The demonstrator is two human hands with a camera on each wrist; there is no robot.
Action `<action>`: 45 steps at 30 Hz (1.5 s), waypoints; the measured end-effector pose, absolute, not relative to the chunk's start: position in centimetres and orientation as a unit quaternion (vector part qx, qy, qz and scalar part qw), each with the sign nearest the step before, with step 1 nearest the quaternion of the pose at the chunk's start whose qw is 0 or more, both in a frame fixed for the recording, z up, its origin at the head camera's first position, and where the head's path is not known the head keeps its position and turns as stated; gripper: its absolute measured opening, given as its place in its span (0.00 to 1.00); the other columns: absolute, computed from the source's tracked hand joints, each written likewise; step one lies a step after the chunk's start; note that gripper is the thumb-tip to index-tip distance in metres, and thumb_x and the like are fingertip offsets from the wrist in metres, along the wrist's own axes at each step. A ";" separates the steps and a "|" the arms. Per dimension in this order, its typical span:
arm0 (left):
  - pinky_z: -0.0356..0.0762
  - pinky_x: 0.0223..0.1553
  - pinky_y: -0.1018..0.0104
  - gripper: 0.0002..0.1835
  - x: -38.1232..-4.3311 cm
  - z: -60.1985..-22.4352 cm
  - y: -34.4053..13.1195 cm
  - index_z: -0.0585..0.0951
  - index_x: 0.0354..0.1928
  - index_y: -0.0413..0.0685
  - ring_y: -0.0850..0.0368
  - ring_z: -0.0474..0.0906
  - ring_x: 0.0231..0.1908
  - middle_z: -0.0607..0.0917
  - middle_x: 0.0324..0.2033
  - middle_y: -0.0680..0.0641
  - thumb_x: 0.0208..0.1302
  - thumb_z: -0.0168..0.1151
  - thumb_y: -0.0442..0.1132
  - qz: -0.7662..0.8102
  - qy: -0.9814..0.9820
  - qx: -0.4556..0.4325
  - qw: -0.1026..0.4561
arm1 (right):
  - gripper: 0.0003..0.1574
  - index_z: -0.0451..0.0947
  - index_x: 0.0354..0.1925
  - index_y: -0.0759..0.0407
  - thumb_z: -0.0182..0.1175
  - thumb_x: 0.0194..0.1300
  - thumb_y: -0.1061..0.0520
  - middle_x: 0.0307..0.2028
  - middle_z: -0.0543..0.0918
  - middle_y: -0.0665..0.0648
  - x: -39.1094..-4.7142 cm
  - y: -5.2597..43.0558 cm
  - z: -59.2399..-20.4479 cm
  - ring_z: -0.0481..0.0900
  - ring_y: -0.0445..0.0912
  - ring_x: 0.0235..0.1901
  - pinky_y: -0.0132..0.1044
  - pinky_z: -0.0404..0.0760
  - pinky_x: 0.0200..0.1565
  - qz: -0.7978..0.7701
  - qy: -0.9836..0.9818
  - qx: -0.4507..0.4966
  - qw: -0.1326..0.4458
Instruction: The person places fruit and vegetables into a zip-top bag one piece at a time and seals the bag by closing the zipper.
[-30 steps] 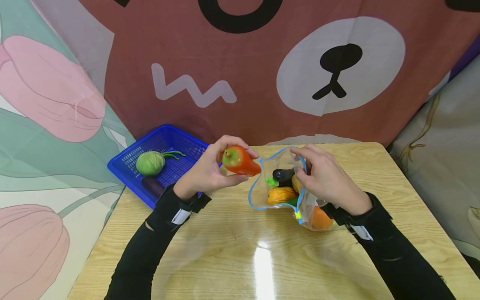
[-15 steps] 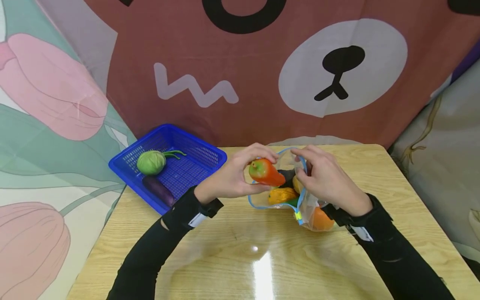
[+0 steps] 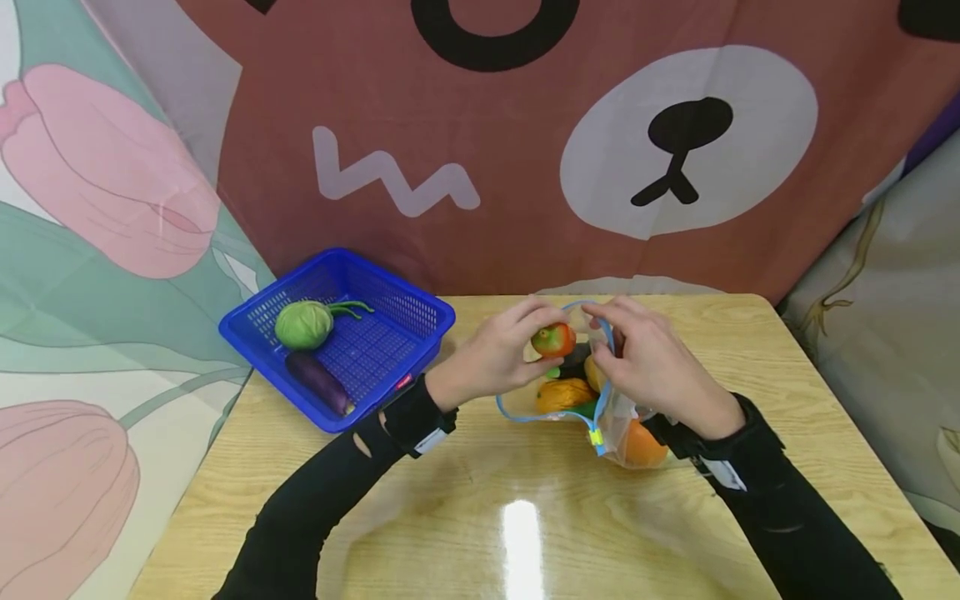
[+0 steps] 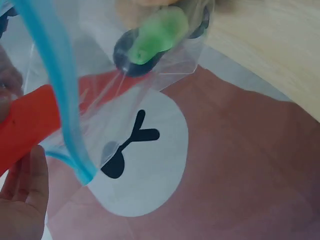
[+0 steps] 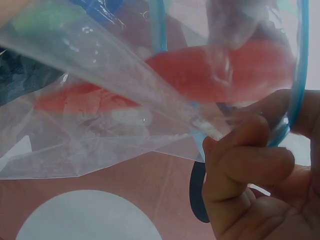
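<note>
A red pepper (image 3: 553, 340) with a greenish stem end is gripped between the fingers and thumb of my left hand (image 3: 495, 350). Its pointed end reaches into the mouth of a clear zip bag (image 3: 618, 412) with a blue rim and yellow slider. In the left wrist view, the far part of the pepper (image 4: 30, 120) shows through the plastic. My right hand (image 3: 663, 367) pinches the bag's blue rim on the right, and the mouth stands wide. Inside lie a yellow-orange ridged vegetable (image 3: 564, 395), a dark rounded item (image 3: 576, 358), an orange round item (image 3: 641, 443) and green bits.
At the left, a blue plastic basket (image 3: 420, 321) holds a green cabbage (image 3: 303, 325), green pods (image 3: 351, 308) and a purple eggplant (image 3: 318, 379). A printed cloth (image 3: 480, 242) hangs behind the wooden table (image 3: 450, 517).
My left hand has moved right with the pepper, from beside the bag to its mouth, and the pepper's tip has turned away from view. My right hand keeps its hold on the rim.
</note>
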State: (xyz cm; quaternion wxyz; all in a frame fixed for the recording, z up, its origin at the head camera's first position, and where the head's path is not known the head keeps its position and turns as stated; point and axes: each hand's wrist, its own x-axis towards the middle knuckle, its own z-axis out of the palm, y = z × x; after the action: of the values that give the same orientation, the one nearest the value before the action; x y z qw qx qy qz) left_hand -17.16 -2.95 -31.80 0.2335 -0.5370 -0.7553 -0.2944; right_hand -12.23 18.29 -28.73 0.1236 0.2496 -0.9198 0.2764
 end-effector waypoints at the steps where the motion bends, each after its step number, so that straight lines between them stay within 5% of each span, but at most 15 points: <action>1: 0.73 0.44 0.76 0.26 -17.3 -31.9 -2.9 0.74 0.52 0.40 0.56 0.77 0.42 0.76 0.46 0.43 0.52 0.72 0.39 -0.281 -0.761 -0.535 0.237 | 0.26 0.74 0.56 0.67 0.60 0.57 0.68 0.36 0.74 0.54 -12.3 18.3 -28.7 0.65 0.42 0.20 0.32 0.66 0.19 0.276 -0.919 0.250 0.125; 11: 0.71 0.34 0.77 0.29 -17.7 -32.4 -2.5 0.74 0.60 0.44 0.60 0.73 0.36 0.73 0.45 0.45 0.59 0.66 0.48 -0.195 -0.799 -0.525 0.221 | 0.26 0.74 0.56 0.68 0.60 0.57 0.68 0.36 0.75 0.55 -12.3 18.3 -28.8 0.65 0.41 0.19 0.32 0.66 0.19 0.276 -0.917 0.254 0.133; 18: 0.73 0.28 0.76 0.21 -16.9 -32.3 -1.9 0.75 0.53 0.45 0.63 0.73 0.28 0.73 0.44 0.47 0.58 0.66 0.43 -0.165 -0.839 -0.490 0.173 | 0.23 0.75 0.55 0.68 0.59 0.59 0.67 0.35 0.75 0.54 -12.3 18.3 -28.8 0.64 0.41 0.18 0.32 0.66 0.19 0.272 -0.916 0.257 0.144; 24: 0.76 0.26 0.72 0.19 -17.2 -32.9 -0.6 0.71 0.47 0.48 0.59 0.76 0.29 0.74 0.39 0.49 0.60 0.65 0.48 -0.088 -0.849 -0.493 0.169 | 0.23 0.75 0.56 0.67 0.57 0.61 0.66 0.36 0.75 0.53 -12.2 18.2 -28.9 0.64 0.41 0.18 0.32 0.65 0.19 0.275 -0.915 0.257 0.142; 29: 0.75 0.26 0.72 0.17 -18.0 -33.3 0.3 0.74 0.47 0.49 0.60 0.76 0.30 0.77 0.38 0.51 0.62 0.62 0.50 -0.057 -0.857 -0.487 0.158 | 0.22 0.75 0.56 0.67 0.56 0.63 0.65 0.36 0.75 0.53 -12.2 18.2 -28.9 0.64 0.40 0.18 0.32 0.65 0.19 0.276 -0.914 0.259 0.147; 33: 0.72 0.25 0.73 0.05 -18.2 -33.3 0.6 0.80 0.40 0.50 0.61 0.76 0.30 0.79 0.38 0.51 0.68 0.58 0.41 -0.039 -0.863 -0.485 0.133 | 0.22 0.76 0.55 0.67 0.57 0.62 0.65 0.35 0.76 0.53 -12.3 18.2 -28.9 0.64 0.40 0.19 0.32 0.66 0.20 0.276 -0.911 0.266 0.152; 37: 0.72 0.26 0.71 0.09 -18.3 -33.1 0.7 0.83 0.40 0.52 0.60 0.75 0.30 0.79 0.37 0.51 0.68 0.54 0.33 -0.010 -0.864 -0.487 0.127 | 0.21 0.76 0.54 0.67 0.57 0.62 0.65 0.35 0.76 0.53 -12.4 18.2 -28.9 0.64 0.39 0.18 0.32 0.66 0.20 0.278 -0.907 0.273 0.160; 45: 0.73 0.35 0.71 0.09 -18.3 -32.8 0.2 0.80 0.46 0.50 0.60 0.76 0.34 0.79 0.39 0.51 0.69 0.54 0.41 -0.011 -0.854 -0.512 0.098 | 0.22 0.75 0.55 0.67 0.56 0.63 0.65 0.35 0.76 0.53 -12.4 18.1 -29.0 0.64 0.39 0.19 0.31 0.66 0.19 0.276 -0.909 0.271 0.153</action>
State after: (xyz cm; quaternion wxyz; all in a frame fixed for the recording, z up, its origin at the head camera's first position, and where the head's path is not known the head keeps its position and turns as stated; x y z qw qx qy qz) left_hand -18.32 0.16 -32.80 0.0977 -0.5116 -0.8536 -0.0107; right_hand -12.43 18.06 -29.00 0.1532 0.2710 -0.9093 0.2762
